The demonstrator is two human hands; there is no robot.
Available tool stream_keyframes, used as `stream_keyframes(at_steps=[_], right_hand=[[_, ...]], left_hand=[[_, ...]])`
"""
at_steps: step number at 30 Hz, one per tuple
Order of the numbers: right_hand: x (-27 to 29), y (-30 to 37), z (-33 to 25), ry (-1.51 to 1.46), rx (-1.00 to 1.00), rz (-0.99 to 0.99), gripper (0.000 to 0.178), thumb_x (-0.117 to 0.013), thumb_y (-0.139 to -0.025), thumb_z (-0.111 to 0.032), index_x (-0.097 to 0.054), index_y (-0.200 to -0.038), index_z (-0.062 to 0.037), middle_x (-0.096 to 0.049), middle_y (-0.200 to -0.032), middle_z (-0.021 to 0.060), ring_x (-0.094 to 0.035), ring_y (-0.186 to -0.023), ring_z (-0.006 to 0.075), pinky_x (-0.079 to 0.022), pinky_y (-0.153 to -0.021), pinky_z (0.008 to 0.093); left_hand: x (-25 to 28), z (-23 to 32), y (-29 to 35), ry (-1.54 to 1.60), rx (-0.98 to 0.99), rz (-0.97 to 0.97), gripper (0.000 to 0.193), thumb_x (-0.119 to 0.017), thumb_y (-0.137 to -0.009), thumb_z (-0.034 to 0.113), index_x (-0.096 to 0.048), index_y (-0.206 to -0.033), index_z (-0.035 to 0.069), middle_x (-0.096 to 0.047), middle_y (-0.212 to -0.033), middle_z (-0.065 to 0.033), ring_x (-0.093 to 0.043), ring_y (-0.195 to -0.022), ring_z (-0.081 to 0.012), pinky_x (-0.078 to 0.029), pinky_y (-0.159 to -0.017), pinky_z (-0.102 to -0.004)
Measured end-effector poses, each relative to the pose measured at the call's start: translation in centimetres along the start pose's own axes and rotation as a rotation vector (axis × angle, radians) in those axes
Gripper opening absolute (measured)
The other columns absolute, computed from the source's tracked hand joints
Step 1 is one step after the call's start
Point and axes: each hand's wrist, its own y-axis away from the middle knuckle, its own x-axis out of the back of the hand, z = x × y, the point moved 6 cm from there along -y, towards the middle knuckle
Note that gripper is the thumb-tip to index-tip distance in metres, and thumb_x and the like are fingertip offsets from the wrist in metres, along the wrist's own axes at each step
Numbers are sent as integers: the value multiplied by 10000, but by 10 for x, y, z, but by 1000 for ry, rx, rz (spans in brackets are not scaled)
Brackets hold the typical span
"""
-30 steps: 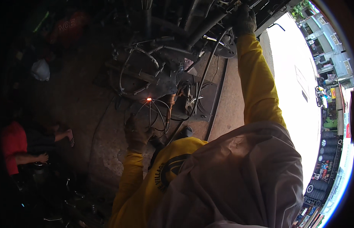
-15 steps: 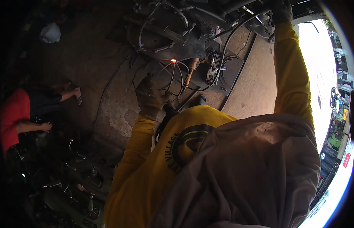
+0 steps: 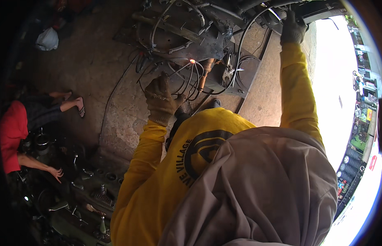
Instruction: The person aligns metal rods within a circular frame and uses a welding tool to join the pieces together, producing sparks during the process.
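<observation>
My left hand [image 3: 161, 100], in a grey-brown work glove, is raised in the middle with its fingers closed on one end of a thin metal rod [image 3: 179, 68]. That rod runs to a glowing orange-red spot [image 3: 192, 61], where several thin bent rods meet. My right hand [image 3: 293, 29], gloved too, is at the upper right beside dark metal parts. Its fingers look curled, but what they hold is lost in the dark. Beyond my left hand is a dark metal workpiece with a curved ring [image 3: 153, 37]. A copper-coloured tool handle [image 3: 205, 76] stands near the glow.
A co-worker in a red shirt [image 3: 14, 131] is at the left, one hand [image 3: 55, 173] over dark machinery with levers [image 3: 102, 223]. A black cable [image 3: 111, 96] crosses the floor. A white bag [image 3: 47, 39] lies at the far left. Bright daylight and a street lie to the right.
My right hand has come down and to the left. My left hand has stayed nearly in place. The co-worker's hand has moved lower, and its fingers are now spread.
</observation>
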Motion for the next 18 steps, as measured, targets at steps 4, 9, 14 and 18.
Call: stream_keyframes(at_steps=[4, 9, 14, 18], right_hand=[[-43, 99, 39, 65, -261, -313, 551, -663, -903, -408, -626, -1285, -12, -697, -1185, 210, -677, -1060, 336, -494, -985, 406], [-101, 150, 45, 612, -169, -667, 559, -598, -921, -478, -657, -1279, -52, -679, -1236, 222, -640, -1185, 353, -474, -1018, 414], [-159, 179, 10, 914, -60, -992, 519, -474, -996, -507, -694, -1203, -85, -701, -1158, 207, -660, -1123, 367, -507, -952, 430], [-175, 164, 77, 1001, 131, -1139, 526, -382, -1040, -462, -689, -1150, -49, -696, -1133, 226, -657, -1093, 405, -514, -954, 473]], left_hand=[[-4, -6, 3, 83, 10, -1, 1087, -866, -657, 496, -357, -1499, 34, -546, -1347, -184, -543, -1210, -349, -404, -1060, -464], [-8, -9, 1, 131, -12, -7, 1090, -881, -643, 467, -354, -1498, 43, -545, -1353, -185, -539, -1220, -360, -395, -1075, -469], [-16, -15, 7, 139, 87, -88, 1134, -886, -631, 477, -317, -1520, 63, -515, -1387, -187, -496, -1274, -364, -412, -1080, -467], [-17, -9, 2, 162, 48, -108, 1160, -887, -623, 495, -302, -1529, 66, -500, -1404, -186, -480, -1295, -356, -418, -1083, -456]])
